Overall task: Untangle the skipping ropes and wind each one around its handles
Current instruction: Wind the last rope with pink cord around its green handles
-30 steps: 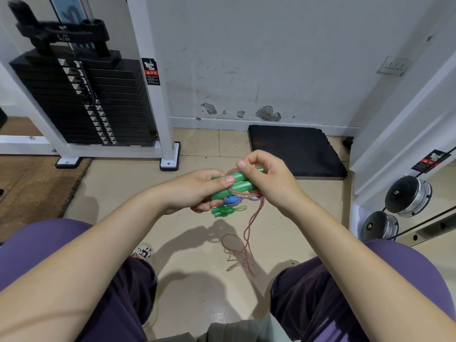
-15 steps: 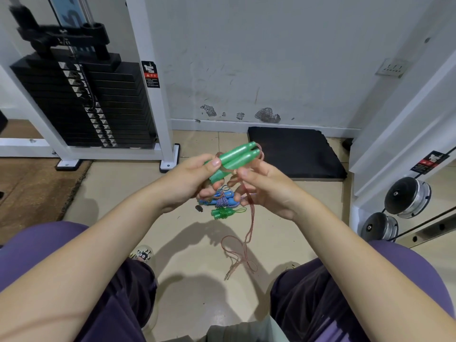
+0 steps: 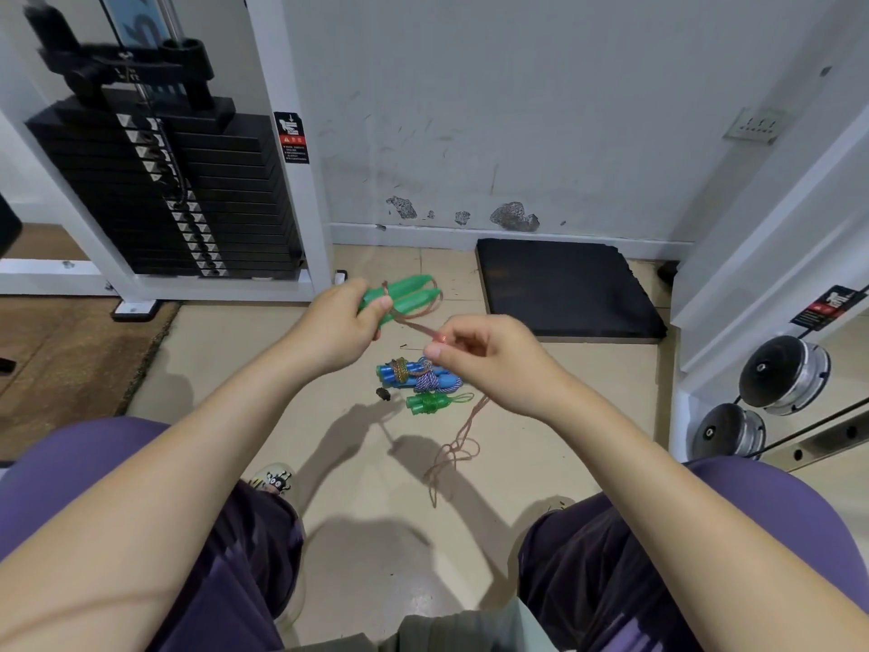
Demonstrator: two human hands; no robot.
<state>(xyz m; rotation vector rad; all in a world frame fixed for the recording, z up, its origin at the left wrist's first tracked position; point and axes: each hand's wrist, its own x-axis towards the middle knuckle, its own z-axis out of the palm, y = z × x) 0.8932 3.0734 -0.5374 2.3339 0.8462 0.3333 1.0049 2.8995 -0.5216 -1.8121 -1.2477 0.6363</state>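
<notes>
The step in hand looks like the winding of one rope: the left hand point(image 3: 341, 329) grips a pair of green handles point(image 3: 406, 294) held side by side, their tips pointing away from the person, and a brownish rope point(image 3: 414, 322) already crosses them in at least one loop. From the handles the rope runs taut to the right hand point(image 3: 489, 360), which pinches it between thumb and fingertips just beside the left hand, then falls past the wrist to a loose heap of slack point(image 3: 454, 451) on the floor point(image 3: 541, 416) below and between the two hands. Beneath the hands lie a blue-handled rope bundle point(image 3: 416, 371) and a small green-handled bundle point(image 3: 430, 402), touching or nearly so, both seemingly wound already. The next move probably calls for the right hand to carry the rope around the handles again, keeping it tight while the left holds the pair steady, and feeding slack up without snagging the bundles.
</notes>
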